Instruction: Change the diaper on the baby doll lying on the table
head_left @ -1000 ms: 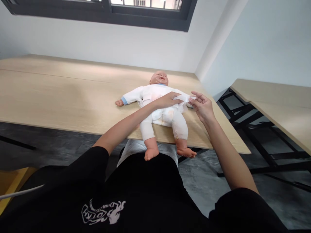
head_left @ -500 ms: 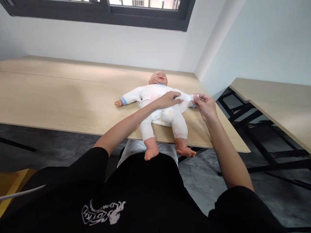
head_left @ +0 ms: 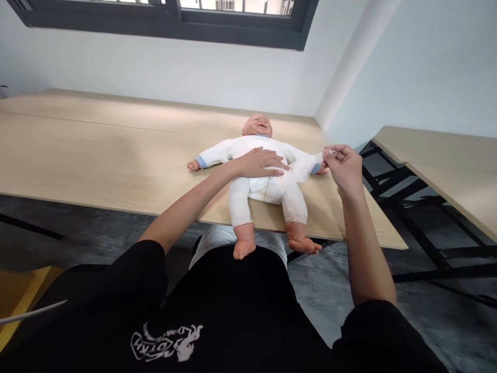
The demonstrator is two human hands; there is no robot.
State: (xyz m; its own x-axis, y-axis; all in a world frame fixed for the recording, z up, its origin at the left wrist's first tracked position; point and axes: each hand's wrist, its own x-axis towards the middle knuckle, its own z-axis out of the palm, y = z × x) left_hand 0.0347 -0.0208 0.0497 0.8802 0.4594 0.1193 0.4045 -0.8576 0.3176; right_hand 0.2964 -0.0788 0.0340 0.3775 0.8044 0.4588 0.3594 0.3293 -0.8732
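A baby doll in a white romper lies on its back at the near edge of a long wooden table, its bare feet hanging over the edge. My left hand rests flat on the doll's belly with fingers stretched out. My right hand is closed in a pinch on a flap of the white garment at the doll's side, pulling it out to the right. The doll's far arm with a blue cuff lies spread to the left.
A second wooden table on black metal legs stands at the right, with a gap of grey floor between. A dark-framed window runs along the white wall behind. A yellow object shows at lower left.
My right hand went from open beside the doll to pinching the white garment flap, then drew it outward to the right. My left hand stayed on the doll's belly.
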